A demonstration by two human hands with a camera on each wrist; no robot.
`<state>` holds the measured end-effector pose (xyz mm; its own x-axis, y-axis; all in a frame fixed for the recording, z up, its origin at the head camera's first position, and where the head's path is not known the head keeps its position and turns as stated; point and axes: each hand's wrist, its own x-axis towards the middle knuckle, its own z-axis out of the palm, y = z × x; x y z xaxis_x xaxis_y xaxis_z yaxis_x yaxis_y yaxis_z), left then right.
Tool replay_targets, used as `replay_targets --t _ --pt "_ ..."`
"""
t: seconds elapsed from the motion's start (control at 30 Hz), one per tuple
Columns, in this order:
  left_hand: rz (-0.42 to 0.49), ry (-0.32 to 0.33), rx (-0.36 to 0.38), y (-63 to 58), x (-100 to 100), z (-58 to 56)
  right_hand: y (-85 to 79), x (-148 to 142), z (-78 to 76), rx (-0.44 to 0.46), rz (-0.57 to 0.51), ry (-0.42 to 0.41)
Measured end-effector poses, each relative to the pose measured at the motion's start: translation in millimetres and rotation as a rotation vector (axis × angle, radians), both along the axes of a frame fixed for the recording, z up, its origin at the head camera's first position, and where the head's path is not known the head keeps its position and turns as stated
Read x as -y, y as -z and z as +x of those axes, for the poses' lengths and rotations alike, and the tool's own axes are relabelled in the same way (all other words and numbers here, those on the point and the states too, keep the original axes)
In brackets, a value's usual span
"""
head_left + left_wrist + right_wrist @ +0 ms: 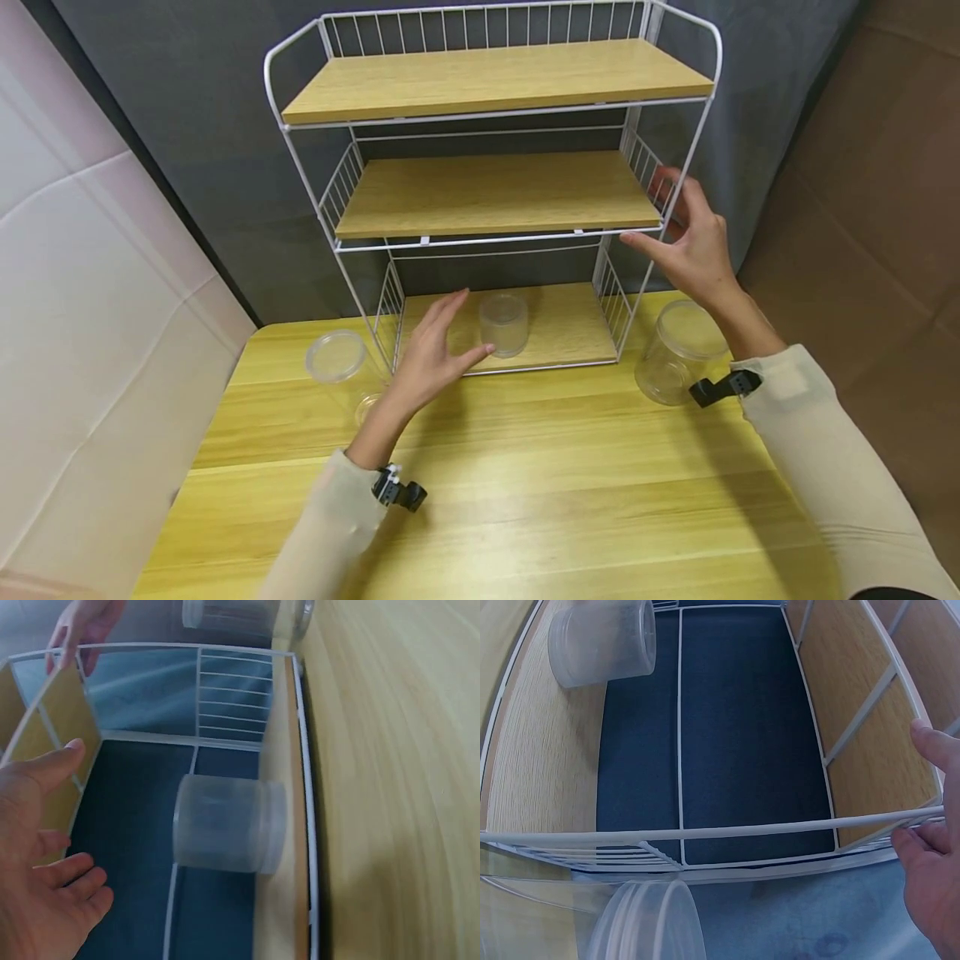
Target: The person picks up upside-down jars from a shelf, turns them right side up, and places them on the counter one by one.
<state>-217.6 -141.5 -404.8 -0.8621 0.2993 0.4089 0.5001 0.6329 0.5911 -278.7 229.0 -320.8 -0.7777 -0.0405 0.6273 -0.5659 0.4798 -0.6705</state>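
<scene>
A white wire rack (498, 244) with three wooden shelves stands on the table. On its bottom shelf sits a small clear jar (504, 321), upright, also seen sideways in the left wrist view. My left hand (432, 346) is in front of that shelf with fingers spread and nothing held, its thumb tip overlapping the jar's left edge in the head view. At the rack's right side, my right hand (693, 242) grips the frame at the middle shelf, thumb at the front rail and fingers round the side wires. Those fingers are partly behind the wires.
One tall clear jar (341, 371) stands left of the rack, partly behind my left wrist. Another clear jar (678, 354) stands to the right, beneath my right forearm. Dark cloth (187, 150) hangs behind, with a white panel (82, 292) left and a brown one (870, 217) right.
</scene>
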Motion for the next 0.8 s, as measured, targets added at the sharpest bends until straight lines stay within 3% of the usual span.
replay_targets --t 0.23,0.57,0.8 --pt "0.053 -0.012 0.052 16.5 -13 -20.2 0.6 -1 0.7 0.004 0.005 0.011" --pt "0.049 -0.048 0.137 38.5 -21 -44.5 -0.7 3 0.8 0.001 0.020 -0.003" --pt "0.080 -0.037 0.131 48.8 -29 -58.1 -0.7 1 1.3 -0.005 0.014 0.000"
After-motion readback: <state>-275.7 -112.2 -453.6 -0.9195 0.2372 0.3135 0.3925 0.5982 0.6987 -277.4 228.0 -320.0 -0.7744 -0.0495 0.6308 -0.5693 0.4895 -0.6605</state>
